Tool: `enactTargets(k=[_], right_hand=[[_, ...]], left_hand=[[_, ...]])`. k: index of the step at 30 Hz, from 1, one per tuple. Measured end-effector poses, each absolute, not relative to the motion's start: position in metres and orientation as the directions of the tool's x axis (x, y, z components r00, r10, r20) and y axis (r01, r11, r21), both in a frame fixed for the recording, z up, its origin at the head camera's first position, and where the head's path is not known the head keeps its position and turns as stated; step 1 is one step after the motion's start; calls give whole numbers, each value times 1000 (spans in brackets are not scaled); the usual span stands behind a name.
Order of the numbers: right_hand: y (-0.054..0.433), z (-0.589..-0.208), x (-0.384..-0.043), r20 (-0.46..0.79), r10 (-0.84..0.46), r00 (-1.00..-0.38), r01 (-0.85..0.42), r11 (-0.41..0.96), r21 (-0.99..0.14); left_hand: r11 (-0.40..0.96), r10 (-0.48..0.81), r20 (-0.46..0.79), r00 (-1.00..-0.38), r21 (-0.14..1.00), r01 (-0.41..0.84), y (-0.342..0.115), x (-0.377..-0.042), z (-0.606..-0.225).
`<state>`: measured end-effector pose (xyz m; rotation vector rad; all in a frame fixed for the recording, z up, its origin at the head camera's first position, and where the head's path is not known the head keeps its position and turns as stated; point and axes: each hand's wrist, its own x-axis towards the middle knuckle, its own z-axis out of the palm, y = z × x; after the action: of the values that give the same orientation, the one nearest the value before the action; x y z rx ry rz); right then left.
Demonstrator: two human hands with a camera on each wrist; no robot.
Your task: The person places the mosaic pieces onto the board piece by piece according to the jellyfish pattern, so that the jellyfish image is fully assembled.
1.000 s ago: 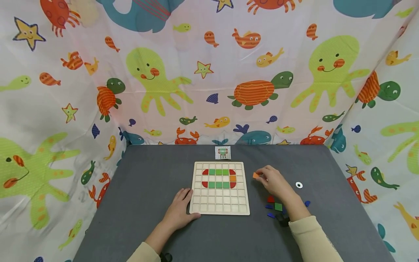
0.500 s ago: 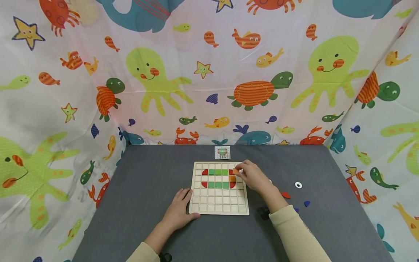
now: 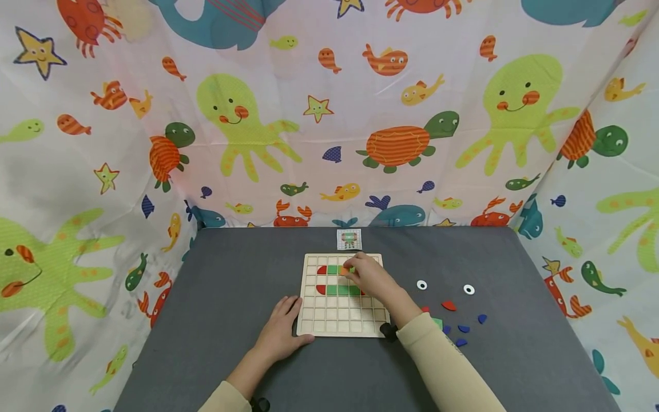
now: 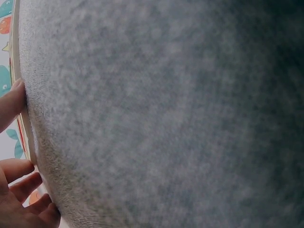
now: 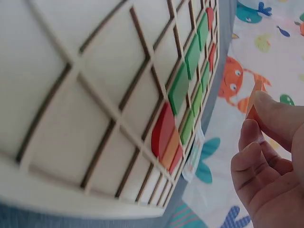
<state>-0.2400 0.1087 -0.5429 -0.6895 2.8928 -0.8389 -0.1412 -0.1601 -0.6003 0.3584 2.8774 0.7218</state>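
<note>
My right hand (image 3: 370, 277) pinches a small orange tile (image 5: 255, 97) between thumb and fingertips, held over the upper part of a wooden grid board (image 3: 340, 329). Red rounded pieces (image 3: 321, 289) and green square tiles (image 3: 343, 290) lie in two rows of the grid. Another orange tile (image 5: 170, 149) sits in a cell between the red end pieces, visible in the right wrist view. At the board's lower left corner, my left hand (image 3: 283, 326) rests with its fingers along the left edge and its thumb at the front edge.
A small picture card (image 3: 349, 239) lies behind the board. To the right are two white rings (image 3: 465, 289), a red piece (image 3: 449, 306), a partly hidden green tile (image 3: 437, 322) and several blue pieces (image 3: 464, 329) on the grey table (image 3: 231, 274). A patterned curtain (image 3: 309, 200) hangs behind.
My right hand has carried the orange tile leftward from the table right of the board to over its upper rows. My left hand has stayed at the board's corner.
</note>
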Motion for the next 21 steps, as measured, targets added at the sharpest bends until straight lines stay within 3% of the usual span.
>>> enactTargets(k=[7, 21], right_hand=[[87, -551, -245, 59, -481, -875, -439, 734, -519], [52, -564, -256, -6, -473, -881, -412, 775, -479]], left_hand=[[857, 270, -95, -958, 477, 194, -160, -142, -600], [857, 272, -81, -959, 473, 203, -161, -142, -599]])
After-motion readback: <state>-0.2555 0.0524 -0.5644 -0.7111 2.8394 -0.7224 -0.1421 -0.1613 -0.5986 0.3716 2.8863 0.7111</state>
